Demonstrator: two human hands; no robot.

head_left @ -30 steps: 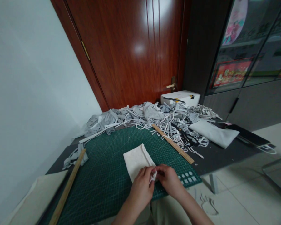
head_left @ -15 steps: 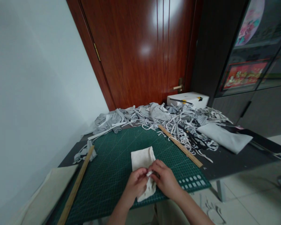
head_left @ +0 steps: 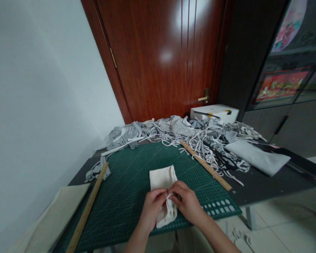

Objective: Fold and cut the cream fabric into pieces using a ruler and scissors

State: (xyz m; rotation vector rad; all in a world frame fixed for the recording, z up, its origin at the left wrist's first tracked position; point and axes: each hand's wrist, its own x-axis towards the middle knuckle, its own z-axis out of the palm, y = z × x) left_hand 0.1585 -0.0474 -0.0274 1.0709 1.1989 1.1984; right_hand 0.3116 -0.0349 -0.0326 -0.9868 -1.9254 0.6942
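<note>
both hands meet over a folded cream cloth (head_left: 163, 182) that lies near the front edge of the green cutting mat (head_left: 126, 186) on the worktop (head_left: 265, 182). the left hand (head_left: 152, 207) has its grip closed on the cloth's near part, thumb and fingers pinching a fold, and the right hand (head_left: 186, 203) is closed in the same way just beside it, the two touching at a thin pale strip or edge that shows between the fingertips; whether that strip is loose or part of the cloth cannot be told. the cloth looks whole and uncut, its far half flat on the mat and its near end bunched under the hands, so the work on this piece seems to be at an early, handling stage. a large heap of grey and white cut strips (head_left: 200, 137) along the back of the worktop suggests that much cutting is already done. one wooden ruler (head_left: 205, 165) lies aslant at the mat's right, apart from the cloth, and another wooden ruler (head_left: 88, 209) lies along the left edge. a folded grey fabric (head_left: 258, 158) lies at the right, seemingly uncut.
</note>
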